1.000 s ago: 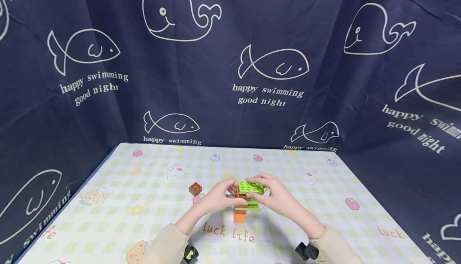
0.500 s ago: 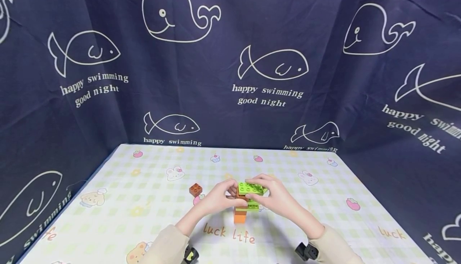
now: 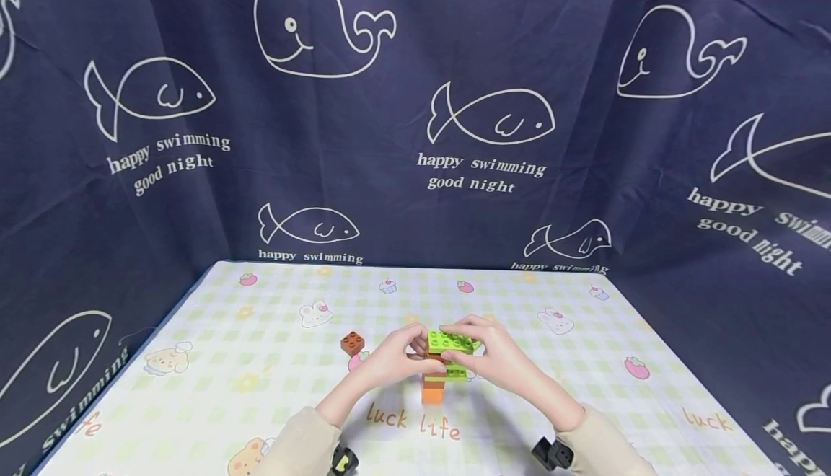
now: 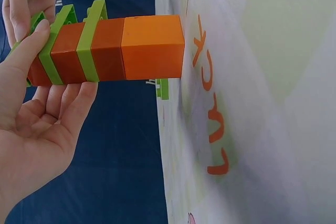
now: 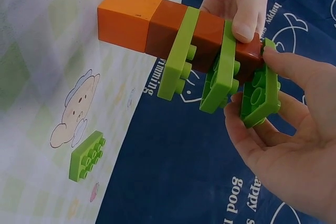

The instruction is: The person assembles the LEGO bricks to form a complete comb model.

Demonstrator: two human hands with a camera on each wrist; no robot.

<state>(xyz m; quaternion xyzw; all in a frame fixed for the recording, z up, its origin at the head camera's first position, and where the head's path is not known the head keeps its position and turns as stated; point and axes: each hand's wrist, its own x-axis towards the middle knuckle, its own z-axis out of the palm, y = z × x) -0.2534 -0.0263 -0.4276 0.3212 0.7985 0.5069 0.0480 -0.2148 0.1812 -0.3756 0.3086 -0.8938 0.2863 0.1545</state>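
A tower of toy building bricks [image 3: 433,391] stands upright on the table, orange at its base, with brown bricks and flat green bricks alternating above. My left hand [image 3: 397,355] grips the tower's upper part; its thumb presses the uppermost brown brick [image 5: 248,59] and its fingers lie behind. At the top, my right hand [image 3: 490,346] pinches a flat green brick [image 5: 262,90] between thumb and fingers, over that brown brick. The flat green bricks stick out to the right of the column. In the right wrist view, the top green one looks slightly tilted against the stack.
A loose brown brick [image 3: 353,343] lies left of the tower. Another flat green brick [image 5: 86,156] rests on the tablecloth, mostly behind my right hand in the head view. A dark blue curtain [image 3: 389,137] hangs behind the table and along its sides.
The top green brick has shifted slightly left over the stack with the right fingers on it. The left hand keeps its hold, and the tower stays in place.
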